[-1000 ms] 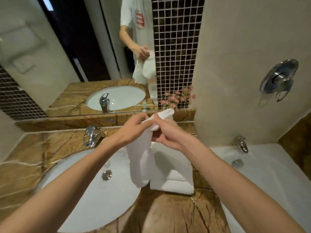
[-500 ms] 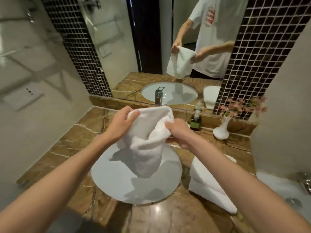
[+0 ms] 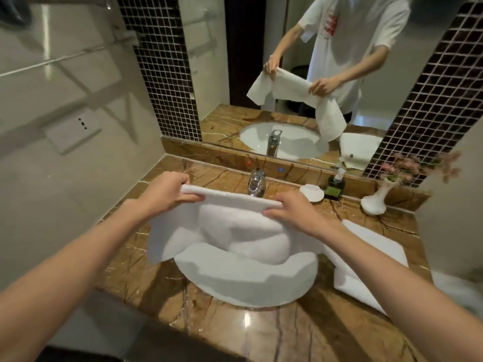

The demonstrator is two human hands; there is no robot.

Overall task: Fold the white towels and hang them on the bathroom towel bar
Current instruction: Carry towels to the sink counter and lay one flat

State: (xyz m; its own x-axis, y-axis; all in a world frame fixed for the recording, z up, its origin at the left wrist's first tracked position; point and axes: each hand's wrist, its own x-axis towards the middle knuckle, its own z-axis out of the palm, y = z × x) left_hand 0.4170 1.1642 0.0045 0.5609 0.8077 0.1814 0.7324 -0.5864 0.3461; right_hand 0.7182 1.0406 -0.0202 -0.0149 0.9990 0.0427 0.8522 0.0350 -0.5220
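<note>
Head-worn wide-angle view, looking forward and down across the bathroom counter (image 3: 326, 335).

The camera sits above and behind both forearms, near enough that the left hand (image 3: 167, 190) and right hand (image 3: 292, 212) take the middle of the frame, with the towel (image 3: 235, 226) over the sink (image 3: 248, 286). It faces the mirror (image 3: 261, 61) at a slight tilt, so the counter runs askew. The mirror gives the same hands, towel and sink from the front.

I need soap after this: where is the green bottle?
In the head view, the green bottle stands at the back right of the counter, between the white dish and the white vase.
</note>
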